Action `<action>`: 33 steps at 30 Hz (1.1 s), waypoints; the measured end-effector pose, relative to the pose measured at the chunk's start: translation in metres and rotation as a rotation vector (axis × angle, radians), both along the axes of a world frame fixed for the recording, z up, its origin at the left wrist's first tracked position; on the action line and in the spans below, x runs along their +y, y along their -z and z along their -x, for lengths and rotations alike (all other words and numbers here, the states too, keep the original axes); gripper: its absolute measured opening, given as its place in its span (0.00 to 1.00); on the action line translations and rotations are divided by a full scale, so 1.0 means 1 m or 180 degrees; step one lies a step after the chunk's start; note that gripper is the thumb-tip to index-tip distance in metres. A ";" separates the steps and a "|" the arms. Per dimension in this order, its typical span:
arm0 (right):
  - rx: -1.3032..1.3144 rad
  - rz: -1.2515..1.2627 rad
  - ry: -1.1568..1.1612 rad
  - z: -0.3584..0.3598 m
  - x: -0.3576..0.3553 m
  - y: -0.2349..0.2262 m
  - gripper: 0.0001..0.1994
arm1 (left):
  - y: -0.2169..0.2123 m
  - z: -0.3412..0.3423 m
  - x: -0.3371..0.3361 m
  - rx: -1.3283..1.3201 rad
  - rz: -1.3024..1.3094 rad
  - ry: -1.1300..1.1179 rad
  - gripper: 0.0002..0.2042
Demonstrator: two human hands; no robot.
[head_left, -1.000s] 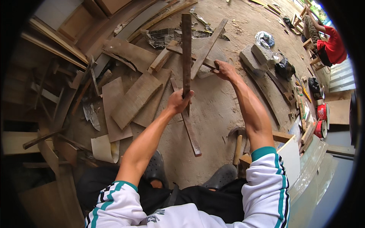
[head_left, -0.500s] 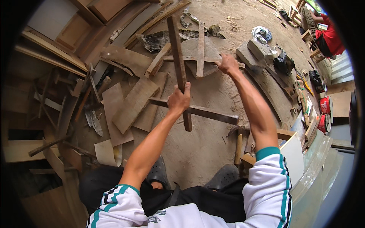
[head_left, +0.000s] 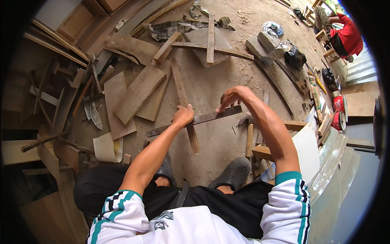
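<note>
My left hand is closed around a pale wooden slat that runs away from me, up and down in the picture. A darker thin slat lies across it, slanting from lower left to upper right. My right hand pinches the right end of this dark slat with its fingertips. Both slats are held above the dirt floor, in front of my knees.
Loose boards and offcuts lie heaped to the left and behind. A hammer lies by my right grey shoe. At right stand a white panel and red cans. A person in red sits far right.
The pale slat, held upright and higher a second ago, has come down and closer. The dark slat now lies crosswise over it, and my right hand has dropped to its right end.
</note>
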State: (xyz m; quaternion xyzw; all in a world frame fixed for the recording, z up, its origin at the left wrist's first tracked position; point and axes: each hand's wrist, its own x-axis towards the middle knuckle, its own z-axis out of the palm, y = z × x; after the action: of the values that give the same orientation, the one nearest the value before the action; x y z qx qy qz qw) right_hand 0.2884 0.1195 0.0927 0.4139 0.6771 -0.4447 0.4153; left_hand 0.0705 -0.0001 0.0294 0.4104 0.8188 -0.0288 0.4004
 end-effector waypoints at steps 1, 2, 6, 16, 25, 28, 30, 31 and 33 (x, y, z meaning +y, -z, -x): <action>-0.0034 0.0072 0.0038 -0.002 -0.007 0.012 0.44 | 0.001 -0.005 -0.004 -0.0067 0.0084 0.0085 0.40; -0.0047 0.0082 -0.0145 0.007 -0.012 0.017 0.43 | 0.005 -0.002 -0.007 -0.0133 0.0034 0.0199 0.40; 0.0052 -0.0386 -0.0629 0.023 -0.039 0.042 0.34 | 0.038 0.006 0.004 -0.0501 -0.0407 0.0565 0.38; 0.0782 -0.4041 0.0691 0.002 -0.098 0.091 0.19 | 0.072 0.051 0.056 -0.1641 -0.1120 0.0888 0.24; 0.1027 -0.4058 0.2214 -0.032 -0.106 0.123 0.18 | 0.038 0.016 0.014 -0.0938 -0.1383 0.1061 0.19; 0.0719 -0.3954 0.2596 -0.057 -0.112 0.099 0.15 | 0.044 0.016 0.012 -0.0580 -0.1596 0.1059 0.18; 0.0557 -0.3705 0.2919 -0.090 -0.120 0.092 0.14 | 0.053 0.012 0.013 -0.0625 -0.1553 0.1026 0.18; 0.0375 -0.3763 0.2922 -0.101 -0.130 0.092 0.14 | 0.058 0.014 0.016 -0.0750 -0.1409 0.0915 0.18; 0.0037 -0.3901 0.2921 -0.115 -0.154 0.094 0.13 | 0.066 0.019 0.030 -0.1075 -0.1015 0.0725 0.18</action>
State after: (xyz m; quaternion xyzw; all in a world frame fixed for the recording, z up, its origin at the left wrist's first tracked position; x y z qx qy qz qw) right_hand 0.4036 -0.0350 -0.0014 0.8077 0.5651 -0.1197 -0.1184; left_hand 0.0513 0.0294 -0.0367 0.5569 0.6830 0.1246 0.4559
